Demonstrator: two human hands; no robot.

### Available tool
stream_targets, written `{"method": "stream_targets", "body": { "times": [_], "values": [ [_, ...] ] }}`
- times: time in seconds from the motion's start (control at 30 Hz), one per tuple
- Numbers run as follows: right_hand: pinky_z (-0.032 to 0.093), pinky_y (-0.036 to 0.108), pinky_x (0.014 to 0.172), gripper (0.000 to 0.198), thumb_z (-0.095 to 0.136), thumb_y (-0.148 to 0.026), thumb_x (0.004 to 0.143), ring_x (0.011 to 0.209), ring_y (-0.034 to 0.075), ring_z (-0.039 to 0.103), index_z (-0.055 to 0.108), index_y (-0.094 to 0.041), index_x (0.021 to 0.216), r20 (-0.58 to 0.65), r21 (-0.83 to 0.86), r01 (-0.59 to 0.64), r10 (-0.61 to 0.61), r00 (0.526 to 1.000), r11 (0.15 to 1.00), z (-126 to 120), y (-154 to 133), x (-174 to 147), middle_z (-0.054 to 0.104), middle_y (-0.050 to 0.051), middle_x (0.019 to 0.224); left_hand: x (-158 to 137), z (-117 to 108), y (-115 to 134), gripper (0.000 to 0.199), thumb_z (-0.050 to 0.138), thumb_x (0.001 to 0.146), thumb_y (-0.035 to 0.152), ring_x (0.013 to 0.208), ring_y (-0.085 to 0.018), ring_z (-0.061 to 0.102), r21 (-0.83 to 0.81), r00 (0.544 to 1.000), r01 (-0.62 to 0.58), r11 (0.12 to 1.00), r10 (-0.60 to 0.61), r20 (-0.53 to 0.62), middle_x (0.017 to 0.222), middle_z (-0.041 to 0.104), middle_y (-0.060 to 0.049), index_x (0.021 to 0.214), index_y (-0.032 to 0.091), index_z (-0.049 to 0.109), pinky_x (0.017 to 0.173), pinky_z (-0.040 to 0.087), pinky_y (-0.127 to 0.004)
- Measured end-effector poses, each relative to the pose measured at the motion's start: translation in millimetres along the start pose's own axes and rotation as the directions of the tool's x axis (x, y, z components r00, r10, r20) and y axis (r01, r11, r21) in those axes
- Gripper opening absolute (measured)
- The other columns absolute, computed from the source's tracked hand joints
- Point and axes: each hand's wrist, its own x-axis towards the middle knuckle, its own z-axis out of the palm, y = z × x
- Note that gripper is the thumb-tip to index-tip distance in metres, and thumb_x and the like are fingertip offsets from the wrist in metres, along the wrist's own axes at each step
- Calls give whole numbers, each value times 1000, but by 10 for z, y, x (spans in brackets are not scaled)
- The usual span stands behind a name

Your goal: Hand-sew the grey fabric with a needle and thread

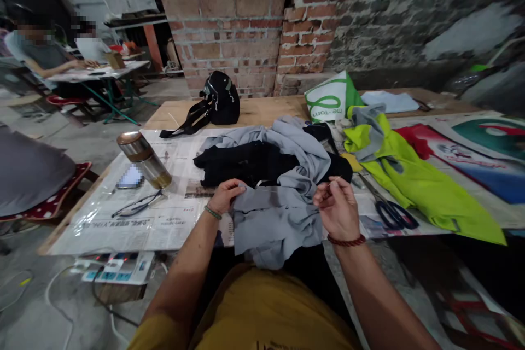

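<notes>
Grey cloth [274, 221] drapes over the near table edge onto my lap. At its left edge, my left hand [227, 196] is closed, with thumb and forefinger pinching the fabric. My right hand [338, 205] is raised at the cloth's right side, its fingertips pinched on a thin, pale sliver that looks like a needle [337, 178]. A faint line, apparently thread [283, 188], stretches between the two hands. Behind the grey cloth lies a bunched black garment [250, 163]. Dark-handled scissors [396, 214] rest right of my right hand.
Newspaper under clear plastic covers the table [164, 219]. On the left stand a metal flask [143, 158], a phone [130, 176] and glasses [137, 203]. A black bag [221, 98] sits behind; a yellow-green garment [426, 180] lies right. A power strip [118, 268] hangs below the left edge.
</notes>
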Motion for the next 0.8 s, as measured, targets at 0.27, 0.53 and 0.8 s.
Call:
{"method": "stream_targets", "body": {
  "times": [0.27, 0.53, 0.8],
  "values": [
    [45, 22, 47, 25, 72, -36, 72, 53, 11, 58, 62, -19, 88, 46, -271, 71, -61, 997, 960, 41, 183, 3, 65, 0, 70, 28, -24, -16, 31, 84, 51, 31, 57, -9, 53, -7, 1000, 6, 1000, -6, 17, 65, 64, 1, 72, 14, 68, 58, 41, -22],
    [51, 31, 73, 17, 55, -26, 86, 82, 15, 62, 72, -24, 89, 590, -572, 620, -256, 766, 537, 279, 371, 165, 63, 5, 96, 44, -46, -27, 23, 84, 49, 25, 67, -11, 54, 10, 984, -135, 991, 133, 117, 73, 64, -2, 65, 15, 70, 63, 41, -24],
    [46, 28, 72, 26, 47, -17, 90, 83, 17, 56, 71, -25, 96, 813, -562, 798, -28, 581, 218, 507, 714, 415, 60, 6, 88, 62, -50, -37, 21, 84, 50, 23, 71, -12, 54, 6, 977, -149, 989, 146, 157, 75, 63, -2, 64, 15, 70, 67, 40, -26]
  ]
}}
